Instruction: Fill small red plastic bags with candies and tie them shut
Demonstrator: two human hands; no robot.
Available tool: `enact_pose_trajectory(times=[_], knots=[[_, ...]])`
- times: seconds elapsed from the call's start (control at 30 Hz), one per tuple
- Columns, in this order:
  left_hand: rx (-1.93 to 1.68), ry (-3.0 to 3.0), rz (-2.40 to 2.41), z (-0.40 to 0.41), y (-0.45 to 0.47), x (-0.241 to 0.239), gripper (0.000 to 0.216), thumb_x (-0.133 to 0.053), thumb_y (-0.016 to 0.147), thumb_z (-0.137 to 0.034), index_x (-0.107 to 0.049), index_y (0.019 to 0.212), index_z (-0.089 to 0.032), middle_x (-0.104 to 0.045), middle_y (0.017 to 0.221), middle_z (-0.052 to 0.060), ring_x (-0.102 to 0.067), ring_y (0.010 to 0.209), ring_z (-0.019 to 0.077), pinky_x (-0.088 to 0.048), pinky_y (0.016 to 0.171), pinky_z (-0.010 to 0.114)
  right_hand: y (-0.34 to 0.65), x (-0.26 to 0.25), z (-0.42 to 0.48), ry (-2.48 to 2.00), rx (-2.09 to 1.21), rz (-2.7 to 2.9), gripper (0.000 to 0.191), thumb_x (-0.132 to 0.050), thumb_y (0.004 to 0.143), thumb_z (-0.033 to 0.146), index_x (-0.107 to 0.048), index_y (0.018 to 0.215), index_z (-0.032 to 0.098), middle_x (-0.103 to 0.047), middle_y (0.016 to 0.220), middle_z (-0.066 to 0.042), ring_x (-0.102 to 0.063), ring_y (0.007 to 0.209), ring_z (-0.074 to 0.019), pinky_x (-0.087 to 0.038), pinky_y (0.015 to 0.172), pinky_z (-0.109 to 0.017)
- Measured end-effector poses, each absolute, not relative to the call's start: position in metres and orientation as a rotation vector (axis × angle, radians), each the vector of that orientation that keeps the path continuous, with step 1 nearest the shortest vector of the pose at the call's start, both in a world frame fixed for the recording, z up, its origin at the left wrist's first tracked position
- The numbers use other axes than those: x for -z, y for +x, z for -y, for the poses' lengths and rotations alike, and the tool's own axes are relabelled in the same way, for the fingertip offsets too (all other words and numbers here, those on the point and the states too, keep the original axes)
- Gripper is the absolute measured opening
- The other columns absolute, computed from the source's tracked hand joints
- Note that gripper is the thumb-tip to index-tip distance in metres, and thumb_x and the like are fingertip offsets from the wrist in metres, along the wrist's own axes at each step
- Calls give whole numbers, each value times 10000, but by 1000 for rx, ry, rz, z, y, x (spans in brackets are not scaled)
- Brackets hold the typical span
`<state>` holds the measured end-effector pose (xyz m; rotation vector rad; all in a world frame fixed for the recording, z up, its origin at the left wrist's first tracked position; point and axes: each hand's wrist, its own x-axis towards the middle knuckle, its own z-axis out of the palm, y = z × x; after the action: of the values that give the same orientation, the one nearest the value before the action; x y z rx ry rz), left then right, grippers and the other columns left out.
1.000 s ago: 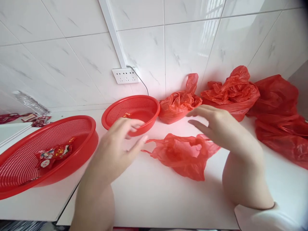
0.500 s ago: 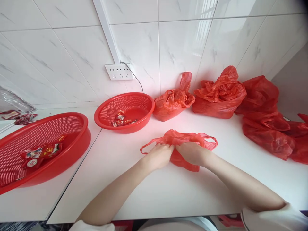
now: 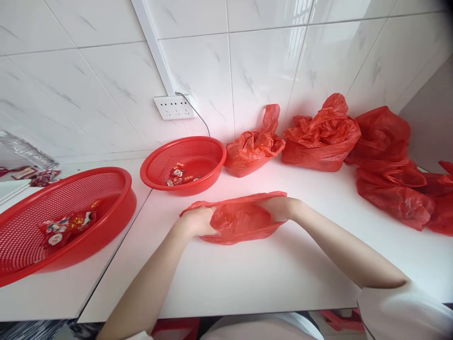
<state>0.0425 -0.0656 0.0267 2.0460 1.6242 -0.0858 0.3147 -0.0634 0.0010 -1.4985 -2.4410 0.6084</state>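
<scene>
A thin red plastic bag lies stretched wide on the white counter in front of me. My left hand grips its left edge with fingers curled into the plastic. My right hand holds the right edge, its fingers partly inside the bag's mouth. Both hands are closed on the bag and pull it apart sideways.
A small red basket with a few wrapped sweets stands behind the bag. A large red basket with packets sits at the left. Several filled red bags line the tiled wall and right side. A wall socket is above.
A second ago both hands hovered open above the crumpled bag. They came down, pinched it at the middle, and have now moved apart, spreading the bag wide.
</scene>
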Motion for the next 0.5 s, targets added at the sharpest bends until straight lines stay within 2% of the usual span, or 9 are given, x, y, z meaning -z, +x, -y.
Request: enact_pose_trajectory(times=[0.07, 0.17, 0.23, 0.27, 0.33, 0.4, 0.47, 0.5], knots=[[12, 2141, -1675, 74, 45, -24, 502, -707, 680, -474, -671, 1123, -242, -710, 1023, 113, -665, 923, 347, -484, 659, 347, 305, -14, 60, -1405, -648, 2606, 280, -647, 759, 99, -710, 996, 235, -678, 802, -21, -633, 748, -190, -505, 651, -283], [-201, 2337, -1594, 81, 52, -15, 470, -562, 845, -422, -580, 1261, -203, -612, 1242, 161, -610, 1097, 354, -485, 829, 412, 284, -35, 55, -1175, -639, 2727, 423, -588, 816, 133, -626, 1225, 235, -685, 1086, -66, -638, 979, -229, -503, 777, -307], [-217, 2410, -1521, 79, 54, -7, 534, -608, 809, -351, -533, 1319, -210, -546, 1335, 163, -584, 1149, 357, -471, 899, 436, 270, -44, 53, -1030, -609, 2753, 441, -519, 873, 136, -582, 1293, 252, -660, 1196, -73, -630, 1052, -226, -492, 843, -318], [-198, 2422, -1486, 77, 52, -3, 633, -652, 759, -302, -493, 1367, -231, -496, 1403, 157, -552, 1203, 366, -469, 918, 437, 264, -46, 52, -1008, -563, 2755, 458, -513, 882, 140, -562, 1321, 261, -638, 1252, -80, -622, 1085, -231, -488, 873, -331], [-147, 2396, -1419, 74, 46, 4, 919, -709, 650, -214, -342, 1488, -300, -315, 1566, 118, -409, 1358, 389, -473, 935, 424, 253, -43, 48, -1095, -389, 2749, 540, -608, 849, 197, -516, 1376, 271, -518, 1422, -115, -554, 1217, -284, -450, 976, -408], [-80, 2306, -1367, 72, 38, 9, 1109, -710, 599, -166, -174, 1550, -362, -118, 1646, 61, -293, 1434, 394, -502, 892, 395, 247, -33, 41, -1250, -228, 2761, 735, -759, 737, 291, -480, 1416, 260, -328, 1557, -164, -399, 1364, -373, -329, 1089, -541], [-34, 2183, -1325, 73, 31, 13, 1168, -694, 587, -133, -97, 1558, -391, -24, 1654, 33, -344, 1413, 393, -534, 825, 367, 246, -19, 33, -1371, -263, 2802, 880, -835, 635, 363, -470, 1429, 256, -226, 1595, -191, -267, 1432, -425, -201, 1130, -631], [-37, 2132, -1298, 72, 28, 15, 1168, -691, 582, -114, -111, 1556, -396, -35, 1652, 27, -393, 1387, 386, -542, 816, 362, 246, -13, 30, -1403, -363, 2818, 883, -837, 623, 389, -481, 1420, 260, -231, 1594, -192, -250, 1439, -430, -188, 1131, -644]])
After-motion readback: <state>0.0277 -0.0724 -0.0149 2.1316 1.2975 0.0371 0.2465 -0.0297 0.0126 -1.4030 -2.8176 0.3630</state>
